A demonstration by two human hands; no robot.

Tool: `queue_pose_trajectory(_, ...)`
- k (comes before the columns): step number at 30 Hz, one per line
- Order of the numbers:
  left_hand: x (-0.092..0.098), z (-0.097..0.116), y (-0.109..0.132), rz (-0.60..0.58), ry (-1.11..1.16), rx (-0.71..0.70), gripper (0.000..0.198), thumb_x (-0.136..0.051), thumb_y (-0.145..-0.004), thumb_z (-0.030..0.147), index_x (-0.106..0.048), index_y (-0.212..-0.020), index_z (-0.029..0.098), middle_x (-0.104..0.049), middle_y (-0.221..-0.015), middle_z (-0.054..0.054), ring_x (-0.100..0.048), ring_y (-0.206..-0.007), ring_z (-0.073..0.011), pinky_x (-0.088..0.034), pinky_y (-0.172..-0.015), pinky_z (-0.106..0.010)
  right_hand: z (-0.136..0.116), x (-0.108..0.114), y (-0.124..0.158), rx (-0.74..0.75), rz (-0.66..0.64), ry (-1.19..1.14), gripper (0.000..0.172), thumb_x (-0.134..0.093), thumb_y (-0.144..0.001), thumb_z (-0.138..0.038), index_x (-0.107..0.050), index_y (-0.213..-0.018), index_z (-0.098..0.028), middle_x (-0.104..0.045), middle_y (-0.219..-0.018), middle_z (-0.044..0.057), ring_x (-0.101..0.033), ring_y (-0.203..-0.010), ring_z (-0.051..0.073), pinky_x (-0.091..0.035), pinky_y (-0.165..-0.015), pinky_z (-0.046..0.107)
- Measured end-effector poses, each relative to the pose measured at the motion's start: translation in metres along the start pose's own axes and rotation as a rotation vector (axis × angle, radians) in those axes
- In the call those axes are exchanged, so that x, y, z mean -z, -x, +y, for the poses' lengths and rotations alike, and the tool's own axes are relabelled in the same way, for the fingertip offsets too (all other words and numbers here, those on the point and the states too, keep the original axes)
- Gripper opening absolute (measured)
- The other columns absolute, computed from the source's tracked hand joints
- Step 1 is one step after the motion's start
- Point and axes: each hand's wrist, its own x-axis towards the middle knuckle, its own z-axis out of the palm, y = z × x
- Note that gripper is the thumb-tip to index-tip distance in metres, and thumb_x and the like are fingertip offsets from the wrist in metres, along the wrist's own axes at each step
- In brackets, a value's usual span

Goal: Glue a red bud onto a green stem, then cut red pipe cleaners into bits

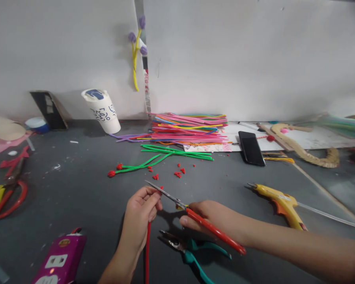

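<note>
My left hand (142, 215) is closed on a red pipe cleaner (148, 252) that runs down toward me, its tip near my fingertips. My right hand (213, 219) grips red-handled scissors (195, 217), whose blades point left and reach the red tip by my left fingers. Teal-handled pliers (189, 252) lie on the grey table just below both hands. Small red cut bits (179, 172) are scattered ahead, beside two green stems with red buds (130, 167).
A stack of coloured pipe cleaners (189, 130) lies at the back by the wall, with a tilted white cup (102, 110) to its left. A black phone (251, 148) and yellow glue gun (281, 203) are right. A magenta power strip (60, 258) is near left.
</note>
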Motion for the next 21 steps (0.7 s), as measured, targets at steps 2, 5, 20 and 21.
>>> queue_pose_trajectory(2,0.0008,-0.0011,0.0004,-0.016,0.005,-0.004,0.013,-0.06,-0.068,0.025,-0.056,-0.068,0.013,-0.051,-0.047,0.004,-0.025,-0.034,0.0006,-0.015,-0.036,-0.015,0.001,-0.0001,0.0006,0.014,-0.006,-0.004,0.051,-0.029,-0.08,-0.063,-0.052,-0.073,-0.019,-0.055,-0.063,0.001,-0.045,-0.051,0.012,-0.032,-0.048,0.022)
queue_pose_trajectory(5,0.002,-0.0032,0.0006,-0.028,0.001,-0.018,0.011,-0.058,-0.071,0.024,-0.055,-0.069,0.013,-0.051,-0.048,0.004,-0.025,-0.035,0.0004,-0.015,-0.037,-0.015,0.0014,-0.0001,0.0018,0.02,-0.015,0.006,0.053,-0.028,-0.078,-0.067,-0.052,-0.075,-0.019,-0.058,-0.065,0.002,-0.049,-0.054,0.013,-0.033,-0.049,0.022)
queue_pose_trajectory(20,0.0012,-0.0055,-0.0025,-0.029,-0.031,-0.001,0.012,-0.059,-0.071,0.022,-0.051,-0.068,0.014,-0.049,-0.044,0.006,-0.022,-0.032,0.0006,-0.011,-0.036,-0.018,-0.0031,0.0027,0.0023,-0.018,-0.033,0.029,0.06,-0.025,-0.074,-0.073,-0.053,-0.08,-0.02,-0.06,-0.069,0.003,-0.054,-0.059,0.016,-0.035,-0.05,0.024)
queue_pose_trajectory(21,0.0014,-0.0057,-0.0027,-0.028,-0.028,0.004,0.012,-0.059,-0.071,0.022,-0.051,-0.067,0.014,-0.049,-0.044,0.006,-0.022,-0.032,0.0007,-0.011,-0.036,-0.018,-0.0041,0.0034,0.0028,-0.017,-0.038,0.026,0.06,-0.026,-0.074,-0.073,-0.053,-0.08,-0.019,-0.06,-0.07,0.003,-0.054,-0.059,0.016,-0.035,-0.05,0.024)
